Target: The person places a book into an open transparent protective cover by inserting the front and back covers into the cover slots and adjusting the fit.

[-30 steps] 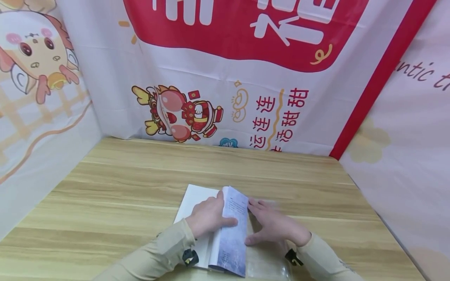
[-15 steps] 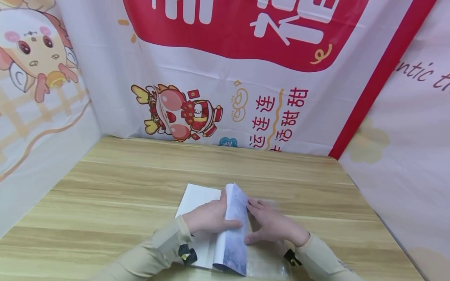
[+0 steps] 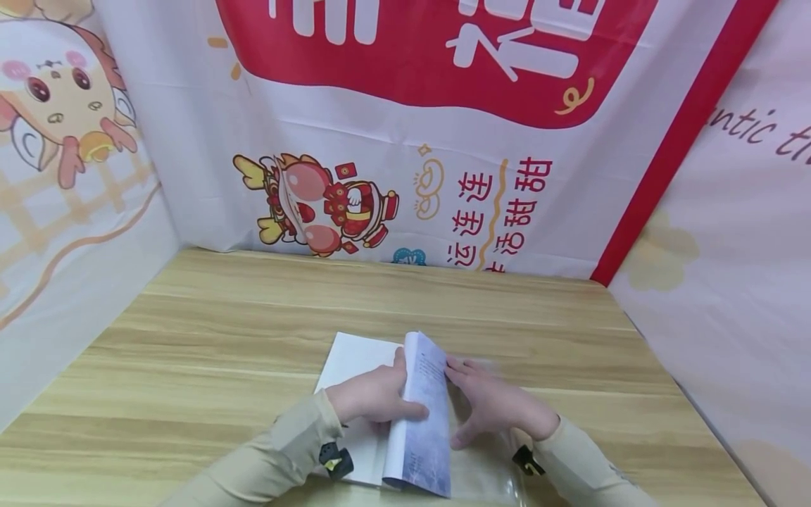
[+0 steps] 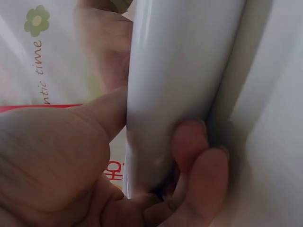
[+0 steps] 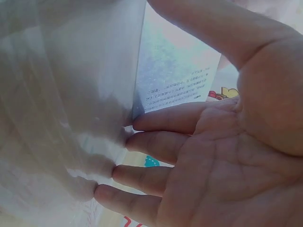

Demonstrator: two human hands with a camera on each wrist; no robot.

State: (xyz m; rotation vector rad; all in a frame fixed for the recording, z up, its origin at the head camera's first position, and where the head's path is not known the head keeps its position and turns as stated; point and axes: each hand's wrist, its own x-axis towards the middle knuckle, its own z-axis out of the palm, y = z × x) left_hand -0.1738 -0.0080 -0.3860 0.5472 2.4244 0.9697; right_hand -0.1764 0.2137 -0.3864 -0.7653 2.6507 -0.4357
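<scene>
A book with white pages (image 3: 355,359) lies at the front middle of the table. Its pale blue-purple printed cover flap (image 3: 427,422) is bent over in a soft curve along the right side. My left hand (image 3: 374,394) grips this curved flap, thumb on top; in the left wrist view its curled fingertips (image 4: 208,170) press the white inner side. Under the flap's right edge spreads a clear plastic cover (image 3: 484,475). My right hand (image 3: 497,408) rests on that plastic with fingers extended, their tips right at the flap's edge. In the right wrist view the fingers touch the plastic film (image 5: 71,94).
The wood-grain table (image 3: 253,317) reaches back to a white and red printed cloth (image 3: 355,120). Further printed cloths hang along the left (image 3: 76,211) and right (image 3: 709,296) sides. Each wrist wears a small black camera mount.
The curved flap, with my left hand on it, has shifted slightly right. My right thumb has moved a little away from the flap's edge; the right hand otherwise stays in place.
</scene>
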